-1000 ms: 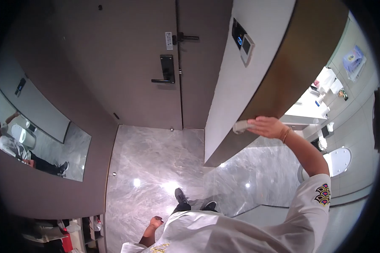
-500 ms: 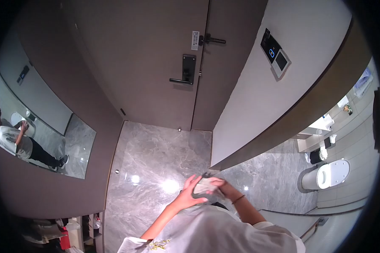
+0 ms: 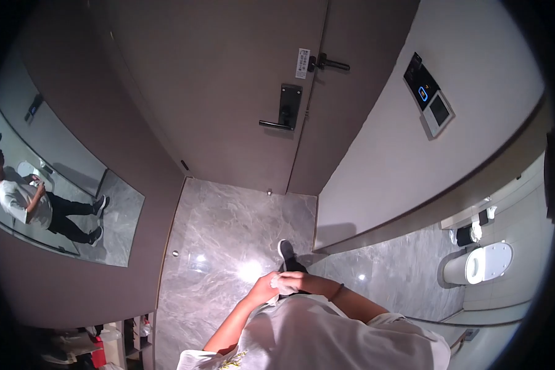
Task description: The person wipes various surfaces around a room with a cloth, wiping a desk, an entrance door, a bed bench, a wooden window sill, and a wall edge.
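A crumpled white piece, like a tissue or thin cloth, is bunched between my two hands in front of my shirt. My left hand is closed around its left side. From the right, my right hand reaches over and pinches it, fingers curled; a dark band circles that wrist. Part of the white piece is hidden by the fingers. Beneath the hands, a dark trouser leg and a shoe show on the floor.
A brown door with a black lever handle stands ahead. To the left hangs a mirror, above open shelves. A white wall with a control panel is on the right, beside a bathroom with a toilet.
My hands have come closer together and nearer my body, bunching the white piece. One foot has stepped forward into view, and the camera view has shifted slightly.
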Demonstrator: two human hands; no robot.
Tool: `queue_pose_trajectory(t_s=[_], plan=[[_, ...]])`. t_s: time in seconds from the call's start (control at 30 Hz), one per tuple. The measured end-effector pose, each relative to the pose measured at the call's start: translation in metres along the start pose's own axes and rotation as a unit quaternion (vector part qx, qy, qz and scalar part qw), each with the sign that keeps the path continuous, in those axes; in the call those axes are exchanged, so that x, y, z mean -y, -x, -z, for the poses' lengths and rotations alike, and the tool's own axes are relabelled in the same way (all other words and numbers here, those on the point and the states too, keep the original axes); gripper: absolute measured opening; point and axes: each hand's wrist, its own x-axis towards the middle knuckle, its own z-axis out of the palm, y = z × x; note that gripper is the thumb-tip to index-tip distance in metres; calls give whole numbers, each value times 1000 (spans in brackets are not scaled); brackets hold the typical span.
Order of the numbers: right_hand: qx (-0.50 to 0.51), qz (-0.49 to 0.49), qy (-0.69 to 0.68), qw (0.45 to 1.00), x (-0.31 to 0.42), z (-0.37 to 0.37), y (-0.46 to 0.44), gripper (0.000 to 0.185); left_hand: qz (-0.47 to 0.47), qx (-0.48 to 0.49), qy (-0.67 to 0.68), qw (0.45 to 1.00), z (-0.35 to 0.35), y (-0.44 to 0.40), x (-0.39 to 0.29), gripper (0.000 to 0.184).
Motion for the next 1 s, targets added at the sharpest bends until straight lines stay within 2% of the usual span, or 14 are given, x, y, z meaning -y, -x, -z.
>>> queue_pose_trajectory(t_s=[0.07, 0.13, 0.27, 0.33, 0.43, 0.5, 0.53, 0.57, 0.6, 0.67, 0.73, 0.87, 0.93, 1.0], plan=[[60, -286, -342, 893, -12, -3, -20, 34, 59, 0, 28, 998, 9, 2, 6, 29], [102, -278, -328, 897, -12, 9, -38, 38, 73, -17, 71, 995, 15, 0, 15, 25], [244, -157, -34, 956, -11, 39, -82, 45, 72, -59, 118, 989, 38, 0, 42, 14], [325, -74, 109, 937, -18, 57, -112, 42, 319, -130, 31, 938, 52, 13, 63, 16], [283, -168, -124, 936, -88, 72, -148, 20, 480, -257, -48, 837, 58, 65, 76, 30], [79, -151, -11, 985, -153, 83, -158, 31, 485, -414, 81, 766, 19, 141, 195, 32], [-26, 121, 294, 948, -182, 98, -150, 26, 481, -456, 148, 734, 6, 163, 189, 31], [183, 2, 556, 811, -252, 110, -136, 18, 474, -496, 212, 696, -13, 183, 173, 30], [63, -172, 346, 920, -261, 129, -118, 20, 518, -500, 206, 663, -28, 197, 157, 28], [28, -226, 413, 882, -297, 153, -82, 26, 563, -515, 217, 608, -61, 215, 146, 26], [252, -142, 540, 790, -297, 168, -84, 27, 523, -581, 296, 549, -97, 231, 144, 24], [384, -130, 531, 744, -295, 148, -104, 34, 485, -621, 367, 494, -151, 220, 145, 15], [223, -297, 396, 840, -264, 117, -134, 41, 522, -606, 398, 450, -183, 217, 178, 15], [105, -254, 333, 902, -254, 74, -171, 47, 441, -596, 499, 448, -229, 224, 238, 21]])
